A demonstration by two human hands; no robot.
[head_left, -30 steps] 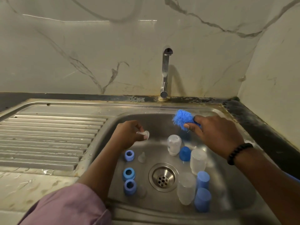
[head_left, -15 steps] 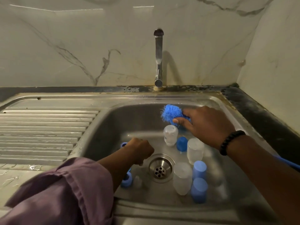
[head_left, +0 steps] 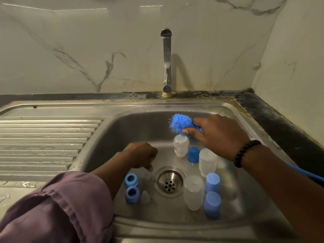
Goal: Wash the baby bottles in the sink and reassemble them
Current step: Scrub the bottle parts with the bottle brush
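Steel sink (head_left: 108,137) walls surround everything I am working over, with the tap (head_left: 166,64) rising from the back rim and the ribbed drainboard (head_left: 43,142) off to my left. My right hand (head_left: 217,135) pinches the blue bottle brush (head_left: 180,126) just behind its bristles, holding it above a clear bottle (head_left: 181,145) standing on the sink floor; the blue handle runs back under my forearm. My left hand (head_left: 142,156) hangs low beside the drain (head_left: 169,184), fingers curled downward; I cannot tell whether anything is in them. Two blue rings (head_left: 131,186) sit close under my left wrist, with small clear teats (head_left: 146,197) just beside them. Right of the drain stand two more clear bottles (head_left: 207,162) and three blue caps (head_left: 212,183), packed near together, crowding the floor between my hands. A black bead bracelet (head_left: 245,153) circles my right wrist.
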